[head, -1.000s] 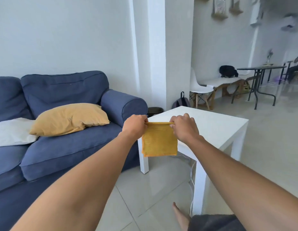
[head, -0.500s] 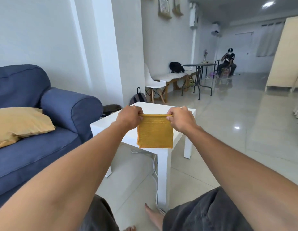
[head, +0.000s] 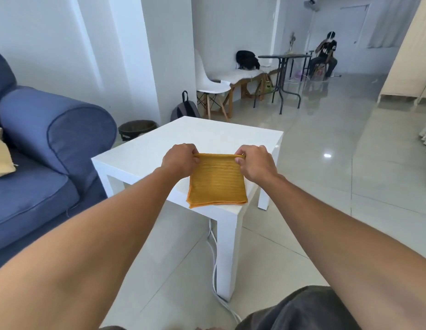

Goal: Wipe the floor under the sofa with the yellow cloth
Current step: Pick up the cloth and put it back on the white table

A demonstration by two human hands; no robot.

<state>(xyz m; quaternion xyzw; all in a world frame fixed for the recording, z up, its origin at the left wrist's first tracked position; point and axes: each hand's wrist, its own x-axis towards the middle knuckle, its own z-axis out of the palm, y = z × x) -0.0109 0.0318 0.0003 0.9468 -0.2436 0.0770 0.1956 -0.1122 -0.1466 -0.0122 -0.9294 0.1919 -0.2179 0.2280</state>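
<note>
The folded yellow cloth [head: 216, 182] lies on the near corner of the white side table [head: 200, 136], its far edge lifted. My left hand [head: 180, 159] pinches the far left corner of the cloth and my right hand [head: 255, 161] pinches the far right corner. The blue sofa [head: 47, 144] stands to the left of the table, with its rolled armrest closest to it. The floor under the sofa is hidden from here.
A white cable [head: 215, 265] runs down by the table's near leg. A dark bin [head: 137, 128] and a grey backpack [head: 184, 110] stand behind the table. Farther back are a white chair [head: 210, 84], a bench, a round black table [head: 284, 67] and a seated person [head: 325, 54].
The view has swung right, away from the sofa. Both hands have lowered the cloth from hanging in the air onto the table's near corner, still holding its top corners.
</note>
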